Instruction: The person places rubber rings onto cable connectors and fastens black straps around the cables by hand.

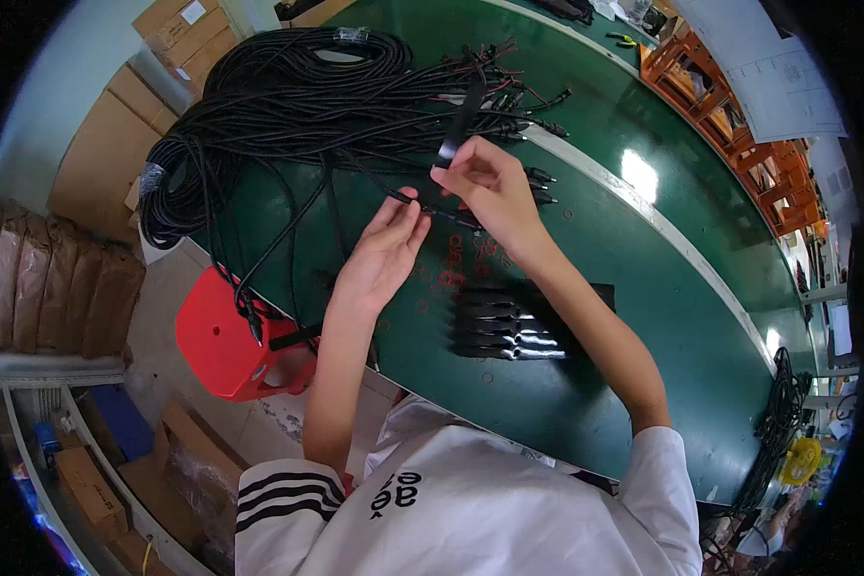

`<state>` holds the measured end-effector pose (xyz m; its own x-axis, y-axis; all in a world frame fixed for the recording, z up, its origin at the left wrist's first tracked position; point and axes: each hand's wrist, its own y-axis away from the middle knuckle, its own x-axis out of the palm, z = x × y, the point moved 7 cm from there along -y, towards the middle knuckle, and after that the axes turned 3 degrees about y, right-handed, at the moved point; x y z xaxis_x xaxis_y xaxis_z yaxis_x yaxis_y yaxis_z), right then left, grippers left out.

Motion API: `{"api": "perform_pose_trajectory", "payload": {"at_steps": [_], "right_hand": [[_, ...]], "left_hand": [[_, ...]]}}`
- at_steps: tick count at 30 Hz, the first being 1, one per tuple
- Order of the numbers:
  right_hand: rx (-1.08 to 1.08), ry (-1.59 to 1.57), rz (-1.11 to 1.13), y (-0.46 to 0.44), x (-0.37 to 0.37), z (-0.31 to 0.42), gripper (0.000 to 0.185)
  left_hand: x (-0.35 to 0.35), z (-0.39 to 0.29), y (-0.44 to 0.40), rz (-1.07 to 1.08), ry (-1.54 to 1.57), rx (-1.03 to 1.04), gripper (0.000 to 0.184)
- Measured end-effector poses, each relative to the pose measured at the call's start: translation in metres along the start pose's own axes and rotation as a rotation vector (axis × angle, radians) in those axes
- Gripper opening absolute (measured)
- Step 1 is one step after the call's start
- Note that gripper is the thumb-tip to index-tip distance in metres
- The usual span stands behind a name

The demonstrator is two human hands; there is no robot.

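Observation:
My left hand [382, 252] is closed on a thin black cable [374, 180], pinching it between thumb and fingers. Just to its right, my right hand [497, 197] grips the lower end of a glossy black strip [465, 115], which stands up from the fingertips. The cable runs on below the right hand to a thicker dark part [451, 217]. Nearer my body, several flat glossy black strips [494, 326] lie side by side on the green table [432, 370], partly behind my right forearm. Whether the held strip touches the cable cannot be made out.
A large coil of black cables [269, 106] with connector ends fills the far left of the table. Some cables hang over the edge near a red stool [211, 336]. Orange racks [720, 115] stand at the back right; a black cable bundle [778, 432] lies at right.

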<state>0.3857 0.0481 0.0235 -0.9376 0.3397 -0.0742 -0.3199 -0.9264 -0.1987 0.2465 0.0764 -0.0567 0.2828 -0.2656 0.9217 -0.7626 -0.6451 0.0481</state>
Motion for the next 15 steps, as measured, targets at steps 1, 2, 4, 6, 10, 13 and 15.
{"api": "perform_pose_trajectory", "payload": {"at_steps": [1,2,4,6,10,13,15], "right_hand": [[0.030,0.028,-0.009,0.000,0.000,-0.004,0.015],[0.060,0.056,-0.018,0.000,0.001,-0.007,0.015],[0.137,-0.026,0.006,0.001,0.002,-0.015,0.015],[0.213,-0.107,0.031,0.002,0.004,-0.020,0.015],[0.590,-0.182,0.127,0.015,0.012,-0.033,0.016],[0.686,-0.220,0.114,0.019,0.012,-0.040,0.016],[0.688,-0.235,0.105,0.017,0.009,-0.038,0.015]], "left_hand": [[0.002,-0.002,0.000,0.007,-0.033,0.016,0.031],[0.005,-0.001,0.000,0.008,-0.033,0.015,0.031],[0.013,-0.005,0.001,-0.019,-0.089,0.080,0.036],[0.008,-0.005,0.000,-0.035,-0.101,0.098,0.037],[0.003,-0.010,-0.004,0.029,-0.201,0.175,0.033],[-0.001,-0.013,-0.004,-0.011,-0.318,0.205,0.027],[0.000,-0.014,-0.003,-0.028,-0.336,0.190,0.025]]}}
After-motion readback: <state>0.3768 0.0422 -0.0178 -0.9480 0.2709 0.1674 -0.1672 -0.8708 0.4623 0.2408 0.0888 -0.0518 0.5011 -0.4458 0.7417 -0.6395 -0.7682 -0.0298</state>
